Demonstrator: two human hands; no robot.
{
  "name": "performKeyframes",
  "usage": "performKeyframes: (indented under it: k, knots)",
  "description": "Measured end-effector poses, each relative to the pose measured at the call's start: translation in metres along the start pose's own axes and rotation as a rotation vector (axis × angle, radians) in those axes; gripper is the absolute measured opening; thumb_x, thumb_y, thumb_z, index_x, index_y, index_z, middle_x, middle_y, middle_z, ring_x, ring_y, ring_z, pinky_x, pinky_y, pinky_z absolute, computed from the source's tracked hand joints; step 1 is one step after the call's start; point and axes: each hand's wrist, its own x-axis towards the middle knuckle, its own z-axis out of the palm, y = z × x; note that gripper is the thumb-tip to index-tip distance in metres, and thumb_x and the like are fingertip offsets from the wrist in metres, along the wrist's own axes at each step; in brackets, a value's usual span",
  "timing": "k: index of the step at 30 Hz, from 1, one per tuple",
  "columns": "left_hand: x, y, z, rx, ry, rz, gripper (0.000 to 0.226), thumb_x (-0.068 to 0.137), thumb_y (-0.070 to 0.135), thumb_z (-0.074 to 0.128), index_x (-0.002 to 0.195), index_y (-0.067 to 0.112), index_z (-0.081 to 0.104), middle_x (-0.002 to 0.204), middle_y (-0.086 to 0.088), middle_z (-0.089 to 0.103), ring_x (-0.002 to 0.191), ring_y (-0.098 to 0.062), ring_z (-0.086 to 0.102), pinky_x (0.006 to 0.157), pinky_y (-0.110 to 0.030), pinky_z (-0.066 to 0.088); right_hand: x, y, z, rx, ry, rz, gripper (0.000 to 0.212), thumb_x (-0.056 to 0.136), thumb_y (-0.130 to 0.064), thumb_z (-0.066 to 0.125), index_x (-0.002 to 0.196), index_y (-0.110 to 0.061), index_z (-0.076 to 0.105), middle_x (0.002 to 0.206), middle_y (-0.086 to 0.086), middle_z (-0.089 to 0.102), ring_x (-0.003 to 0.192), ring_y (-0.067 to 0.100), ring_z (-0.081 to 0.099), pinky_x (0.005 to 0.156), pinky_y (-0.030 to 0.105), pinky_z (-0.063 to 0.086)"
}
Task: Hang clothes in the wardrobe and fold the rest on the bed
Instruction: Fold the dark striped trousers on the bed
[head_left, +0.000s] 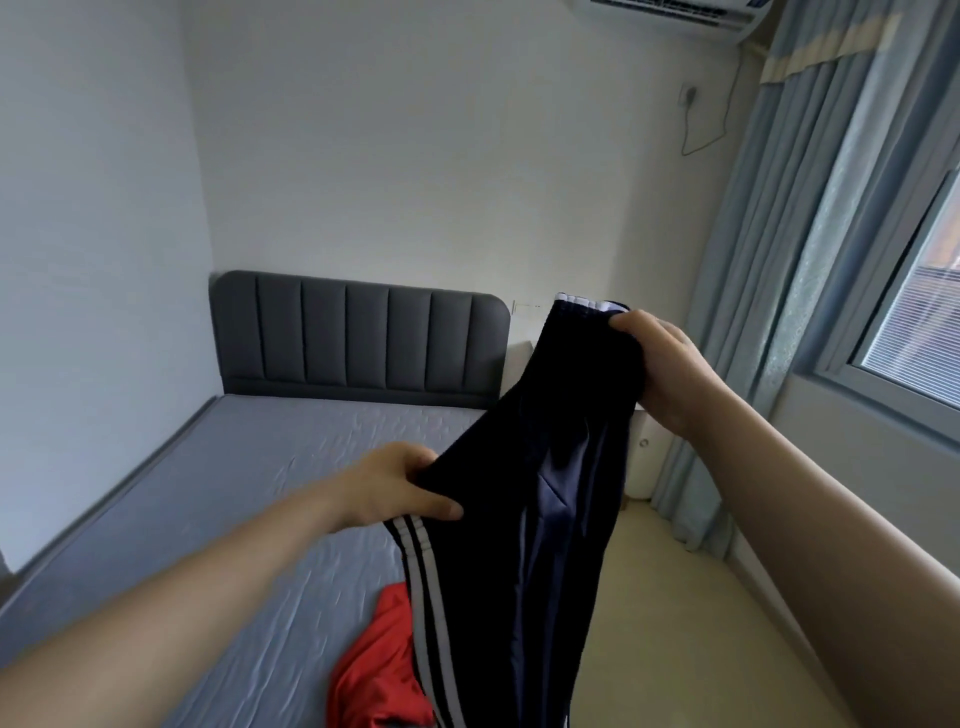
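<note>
The dark navy track pants (519, 519), with white stripes down the side, hang in the air between both hands, over the edge where the bed (234, 493) meets the floor (675, 597). The left hand (400, 488) pinches one end of the top edge, thumb over the cloth and fingers curled behind it, just above the stripes. The right hand (670, 369) is closed round the other end, higher up and toward 2 o'clock from the left, where a bit of white trim shows.

The held edge therefore slants from 8 o'clock up to 2 o'clock. The long axis of the pants drops toward 6 o'clock and runs out of the bottom of the view, so the leg ends cannot be seen.

A red garment (379, 670) lies crumpled on the mattress at 7 o'clock from the pants, partly behind the hanging cloth. The grey headboard (358, 338) stands at 11 o'clock. No wardrobe is in view.

Laying the pants out probably means swinging them toward 9 o'clock onto the bare sheet, levelling the right hand with the left, which is the nearer hand to the bed.
</note>
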Motion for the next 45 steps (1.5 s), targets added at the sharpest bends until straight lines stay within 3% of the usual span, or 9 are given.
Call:
performKeyframes:
  k: [3,9,12,16,27,30,34,38,45]
  knots:
    - [-0.003,0.008,-0.022,0.13,0.139,0.012,0.028,0.072,0.02,0.083,0.088,0.004,0.066,0.073,-0.001,0.059,0.069,-0.009,0.056,0.066,-0.022,0.042,-0.005,0.01,-0.019,-0.12,0.025,-0.041,0.015,0.09,-0.026,0.064,0.082,-0.013,0.066,0.07,0.0,0.059,0.062,0.012,0.055,0.057,0.026,0.043]
    - [-0.015,0.015,-0.051,0.325,0.409,0.102,0.035,0.073,0.024,0.082,0.089,0.028,0.05,0.078,-0.001,0.069,0.07,-0.013,0.061,0.068,-0.03,0.05,-0.017,0.019,-0.034,-0.133,-0.042,-0.041,0.017,0.085,-0.02,0.07,0.099,-0.011,0.072,0.084,0.004,0.074,0.073,0.015,0.07,0.062,0.021,0.055]
    - [-0.019,0.013,-0.046,0.543,0.388,0.225,0.03,0.085,0.024,0.07,0.094,0.037,0.044,0.086,0.011,0.062,0.076,-0.002,0.056,0.068,-0.03,0.048,-0.018,0.018,-0.025,0.003,-0.031,-0.07,0.016,0.091,-0.012,0.062,0.103,-0.01,0.071,0.09,0.008,0.074,0.076,0.016,0.07,0.069,0.023,0.057]
    - [-0.017,0.01,-0.031,0.72,0.283,0.253,0.048,0.095,0.017,0.055,0.134,0.043,0.045,0.104,0.022,0.054,0.095,0.004,0.051,0.084,-0.015,0.041,-0.02,0.008,-0.009,0.096,-0.06,-0.046,0.019,0.096,-0.009,0.052,0.101,-0.012,0.07,0.09,0.007,0.074,0.076,0.015,0.07,0.075,0.024,0.058]
    - [-0.032,0.025,-0.027,0.377,0.253,0.106,0.007,0.082,0.013,0.057,0.077,0.018,0.058,0.07,0.01,0.059,0.062,-0.003,0.052,0.062,-0.023,0.043,-0.022,-0.004,-0.002,0.041,-0.01,-0.022,0.019,0.097,-0.015,0.051,0.09,-0.008,0.068,0.081,0.008,0.069,0.071,0.015,0.066,0.067,0.026,0.054]
    - [-0.035,0.034,-0.024,0.246,0.153,0.04,0.016,0.082,0.014,0.063,0.09,0.022,0.052,0.079,0.012,0.061,0.069,-0.005,0.054,0.066,-0.019,0.043,-0.023,-0.007,0.003,0.097,-0.082,-0.043,0.023,0.098,-0.017,0.051,0.088,-0.012,0.071,0.081,0.005,0.072,0.073,0.014,0.069,0.063,0.024,0.056]
    - [-0.03,0.037,-0.002,0.244,0.154,0.004,0.075,0.068,0.047,0.081,0.127,0.042,0.036,0.108,0.014,0.064,0.097,0.002,0.061,0.084,-0.017,0.047,-0.023,-0.015,0.017,0.107,-0.176,-0.056,0.026,0.097,-0.019,0.052,0.087,-0.016,0.076,0.086,0.005,0.074,0.077,0.015,0.071,0.062,0.023,0.056]
    - [-0.021,0.045,0.008,0.031,0.252,0.142,0.033,0.081,0.016,0.075,0.111,0.024,0.065,0.107,0.003,0.07,0.098,-0.001,0.064,0.083,-0.014,0.047,-0.02,-0.021,0.019,0.124,-0.14,-0.054,0.024,0.096,-0.017,0.052,0.081,-0.014,0.07,0.078,0.004,0.07,0.073,0.015,0.066,0.063,0.025,0.052]
    - [-0.028,0.075,-0.004,-0.24,0.043,0.128,0.033,0.086,0.037,0.061,0.111,0.017,0.069,0.111,-0.01,0.07,0.104,-0.025,0.067,0.092,-0.032,0.053,-0.012,-0.003,-0.002,-0.062,0.0,-0.005,0.017,0.097,-0.02,0.053,0.097,-0.01,0.067,0.09,0.011,0.061,0.077,0.019,0.056,0.073,0.032,0.045]
